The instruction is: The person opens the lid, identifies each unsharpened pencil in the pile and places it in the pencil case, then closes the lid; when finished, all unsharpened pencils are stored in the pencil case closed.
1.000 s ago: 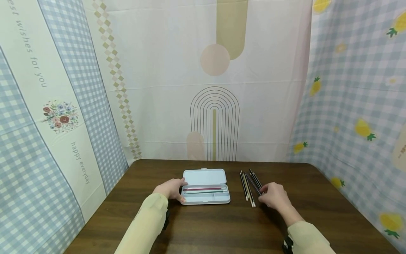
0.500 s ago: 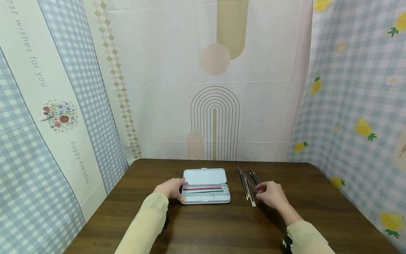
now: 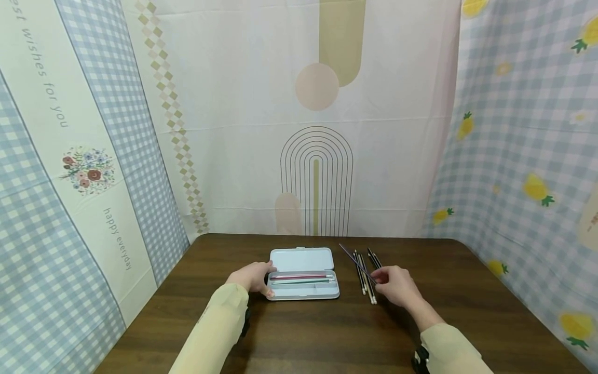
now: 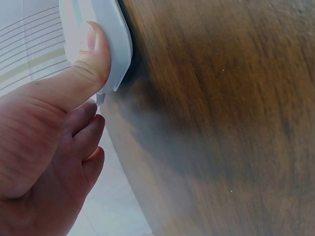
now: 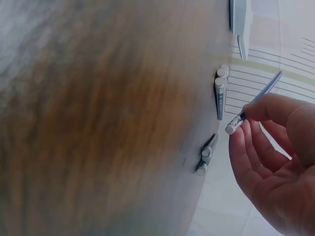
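1. The pencil (image 3: pixel 356 262) in the right hand (image 3: pixel 397 286) looks light, thin and stiff — likely smooth enough to roll or slip, with a point that could snap. It is lifted off the worktop (image 3: pixel 467 291), tip slanting toward 11 o'clock, and held near its capped end, where a pinch gives most control of the tip.
2. Right fingers (image 5: pixel 268 109): thumb and forefinger pressed together on the pencil just above the white cap; the other fingers hang loosely curled and hold nothing.
3. Left hand (image 3: pixel 253 277) steadies the open pencil case (image 3: pixel 302 280) at its 9 o'clock end — thumb (image 4: pixel 93 54) pressed on the rim, other fingers curled beneath.
4. More pencils (image 3: pixel 365 278) lie on the worktop at 3 o'clock of the case; two coloured ones already rest inside it.
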Demonstrator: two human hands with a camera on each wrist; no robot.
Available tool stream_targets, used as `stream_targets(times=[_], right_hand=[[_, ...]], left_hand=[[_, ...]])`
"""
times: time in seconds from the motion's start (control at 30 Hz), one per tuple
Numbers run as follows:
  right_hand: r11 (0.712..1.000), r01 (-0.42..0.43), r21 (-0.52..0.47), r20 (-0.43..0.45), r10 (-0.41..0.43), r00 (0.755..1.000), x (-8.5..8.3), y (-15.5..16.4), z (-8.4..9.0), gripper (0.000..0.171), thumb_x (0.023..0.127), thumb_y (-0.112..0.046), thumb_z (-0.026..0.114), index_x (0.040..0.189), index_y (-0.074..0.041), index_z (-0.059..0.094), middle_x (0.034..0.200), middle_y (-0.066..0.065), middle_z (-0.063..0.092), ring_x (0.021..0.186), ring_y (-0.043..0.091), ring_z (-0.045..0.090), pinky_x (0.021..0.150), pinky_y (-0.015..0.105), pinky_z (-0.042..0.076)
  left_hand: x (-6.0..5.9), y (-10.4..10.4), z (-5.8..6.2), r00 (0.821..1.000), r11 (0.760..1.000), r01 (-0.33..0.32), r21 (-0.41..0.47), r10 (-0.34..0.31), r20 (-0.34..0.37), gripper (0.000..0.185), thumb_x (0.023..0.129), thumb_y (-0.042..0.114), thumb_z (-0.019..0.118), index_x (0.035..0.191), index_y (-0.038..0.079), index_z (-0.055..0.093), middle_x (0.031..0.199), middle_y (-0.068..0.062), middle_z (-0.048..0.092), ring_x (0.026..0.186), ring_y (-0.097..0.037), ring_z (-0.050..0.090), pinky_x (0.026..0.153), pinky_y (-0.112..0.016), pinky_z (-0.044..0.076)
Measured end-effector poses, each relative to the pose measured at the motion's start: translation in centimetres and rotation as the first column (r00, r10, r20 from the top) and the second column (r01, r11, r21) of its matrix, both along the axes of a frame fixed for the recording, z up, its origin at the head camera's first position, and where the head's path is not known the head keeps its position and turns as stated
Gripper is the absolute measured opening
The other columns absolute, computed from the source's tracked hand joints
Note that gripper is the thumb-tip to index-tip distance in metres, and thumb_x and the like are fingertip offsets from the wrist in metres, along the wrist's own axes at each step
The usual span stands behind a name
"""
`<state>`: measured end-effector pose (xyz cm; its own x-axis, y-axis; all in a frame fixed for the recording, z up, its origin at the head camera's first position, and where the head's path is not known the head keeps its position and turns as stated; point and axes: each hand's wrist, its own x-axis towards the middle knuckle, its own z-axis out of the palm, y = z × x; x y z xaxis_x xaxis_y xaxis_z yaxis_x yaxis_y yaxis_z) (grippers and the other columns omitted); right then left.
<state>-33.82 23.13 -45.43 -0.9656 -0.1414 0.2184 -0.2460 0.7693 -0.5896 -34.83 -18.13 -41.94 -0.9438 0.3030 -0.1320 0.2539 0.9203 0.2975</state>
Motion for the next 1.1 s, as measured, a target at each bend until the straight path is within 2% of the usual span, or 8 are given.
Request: stream_targets(times=[0.37,0.4,0.43,0.53,0.63,0.67,0.77,1.1], right_hand=[[0.994,-0.104,-0.023,0.005,0.104,0.995,0.1,-0.6,0.2,0.023,0.091,0.003,0.075,0.112,-0.006,0.081,0.099,-0.001,0.074,0.092,0.016,0.067,0.082,0.041,0.058],[0.993,-0.120,-0.021,0.000,0.120,0.993,0.0,-0.6,0.2,0.024,0.091,0.003,0.075,0.112,-0.006,0.081,0.100,0.000,0.075,0.093,0.016,0.067,0.083,0.041,0.058],[0.991,-0.136,-0.018,-0.006,0.136,0.991,-0.1,-0.7,0.2,0.024,0.091,0.004,0.075,0.112,-0.006,0.081,0.101,0.000,0.075,0.093,0.015,0.068,0.083,0.040,0.058],[0.983,-0.183,0.007,-0.024,0.183,0.983,-0.4,-0.9,0.3,0.022,0.092,0.004,0.075,0.111,-0.007,0.080,0.100,-0.001,0.075,0.092,0.014,0.067,0.082,0.039,0.058],[0.976,-0.215,0.026,-0.035,0.216,0.976,-0.6,-1.1,0.4,0.021,0.093,0.005,0.074,0.108,-0.008,0.080,0.097,-0.001,0.074,0.088,0.013,0.065,0.080,0.038,0.057],[0.973,-0.227,0.032,-0.036,0.228,0.973,-0.7,-1.2,0.4,0.021,0.093,0.004,0.074,0.108,-0.009,0.080,0.097,-0.001,0.074,0.088,0.012,0.064,0.079,0.037,0.057],[0.969,-0.242,0.040,-0.031,0.244,0.969,-1.0,-1.7,0.5,0.021,0.093,0.005,0.074,0.107,-0.010,0.080,0.095,-0.002,0.073,0.086,0.011,0.063,0.078,0.037,0.057],[0.950,-0.302,0.084,-0.040,0.306,0.951,-2.0,-3.6,0.6,0.018,0.095,0.003,0.074,0.106,-0.010,0.081,0.095,0.005,0.074,0.085,0.012,0.062,0.078,0.035,0.057]], left_hand=[[-0.3,0.1,-0.1,1.000,1.000,0.000,0.003,0.000,-0.008,0.081,0.077,0.028,0.096,0.149,0.008,0.064,0.161,-0.018,0.051,0.146,-0.039,0.049,0.119,-0.055,0.040],[-0.4,0.0,-0.2,1.000,1.000,-0.002,0.000,0.002,-0.006,0.081,0.077,0.029,0.095,0.149,0.008,0.064,0.161,-0.018,0.051,0.146,-0.038,0.049,0.119,-0.055,0.040],[-1.0,-0.3,-0.9,1.000,1.000,0.016,-0.005,-0.017,-0.024,0.081,0.078,0.034,0.095,0.149,0.010,0.064,0.161,-0.017,0.051,0.145,-0.037,0.051,0.119,-0.055,0.040],[-1.4,-0.5,-1.3,0.999,1.000,0.022,-0.016,-0.022,-0.027,0.082,0.078,0.036,0.094,0.150,0.011,0.063,0.161,-0.016,0.051,0.146,-0.036,0.051,0.119,-0.055,0.041],[-1.2,-0.4,-1.1,1.000,1.000,0.016,-0.001,-0.016,-0.019,0.082,0.078,0.034,0.095,0.150,0.010,0.064,0.162,-0.016,0.050,0.146,-0.037,0.050,0.119,-0.054,0.040],[-0.6,-0.1,-0.4,1.000,1.000,-0.003,0.005,0.003,-0.001,0.082,0.077,0.029,0.096,0.149,0.008,0.063,0.162,-0.017,0.050,0.147,-0.038,0.049,0.120,-0.054,0.040],[-0.1,0.0,0.0,1.000,1.000,-0.005,0.009,0.005,-0.002,0.081,0.078,0.026,0.096,0.149,0.008,0.064,0.161,-0.018,0.050,0.147,-0.038,0.049,0.119,-0.054,0.040],[-0.2,0.0,0.0,1.000,1.000,-0.001,-0.011,0.001,-0.002,0.079,0.080,0.026,0.094,0.151,0.008,0.062,0.163,-0.017,0.048,0.148,-0.038,0.048,0.120,-0.054,0.039]])
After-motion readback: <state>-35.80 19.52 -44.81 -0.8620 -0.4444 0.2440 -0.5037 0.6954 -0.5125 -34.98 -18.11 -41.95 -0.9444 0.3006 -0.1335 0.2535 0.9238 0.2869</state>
